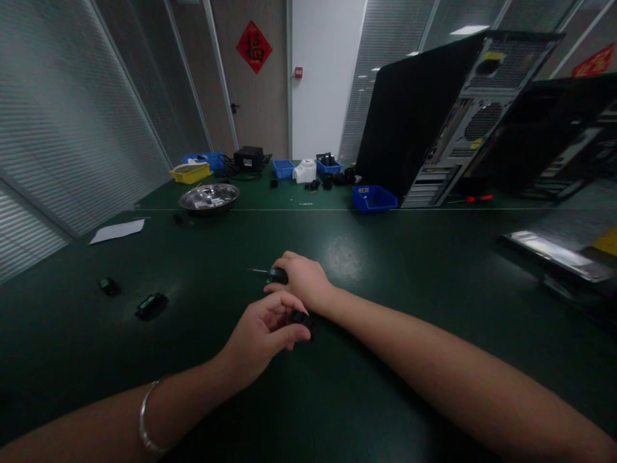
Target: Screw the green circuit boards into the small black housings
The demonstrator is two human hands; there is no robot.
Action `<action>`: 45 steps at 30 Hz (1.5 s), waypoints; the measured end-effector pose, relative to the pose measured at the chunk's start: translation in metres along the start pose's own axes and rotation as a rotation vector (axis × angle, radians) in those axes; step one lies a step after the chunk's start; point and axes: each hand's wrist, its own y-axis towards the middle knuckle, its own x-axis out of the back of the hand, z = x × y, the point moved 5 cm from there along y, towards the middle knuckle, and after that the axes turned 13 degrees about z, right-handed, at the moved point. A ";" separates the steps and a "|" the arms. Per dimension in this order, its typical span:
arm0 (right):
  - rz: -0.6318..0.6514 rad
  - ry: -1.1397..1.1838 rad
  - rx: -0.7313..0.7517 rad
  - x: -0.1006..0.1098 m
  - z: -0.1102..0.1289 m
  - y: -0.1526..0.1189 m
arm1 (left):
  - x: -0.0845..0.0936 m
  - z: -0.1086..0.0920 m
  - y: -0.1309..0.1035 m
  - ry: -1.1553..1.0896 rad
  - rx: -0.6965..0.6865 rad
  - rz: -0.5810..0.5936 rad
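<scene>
Between the thumb and fingers of my left hand (267, 331) is a small black block-shaped part (301, 318), held just above the green table; its exact kind is hard to make out. Beyond it, my right hand (303, 280) rests low over the table, its fingers around the dark handle of a screwdriver (278, 276). The thin metal shaft points left. My right wrist lies just behind the black part. Off to the left, a small dark part with a greenish face (151, 306) and a smaller dark part (108, 286) lie on the table.
A metal bowl (209, 198) with small items stands at back left, near a yellow tray (191, 172) and white paper (117, 231). A blue bin (374, 199) sits before a large black computer case (419, 116). A silver flat device (562, 256) lies far right.
</scene>
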 end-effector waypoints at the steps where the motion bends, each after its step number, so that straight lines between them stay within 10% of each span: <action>1: 0.006 -0.009 0.004 -0.002 0.002 0.003 | 0.003 -0.002 0.000 -0.010 -0.031 -0.026; 8: -0.117 0.064 0.047 0.007 -0.004 -0.022 | 0.005 -0.003 0.000 -0.097 -0.105 -0.026; 19: -0.339 0.366 0.292 0.012 0.027 -0.158 | -0.016 0.012 -0.002 -0.202 0.003 0.181; 45: -0.497 0.425 0.426 0.004 0.034 -0.173 | -0.037 0.003 -0.025 -0.204 -0.039 0.032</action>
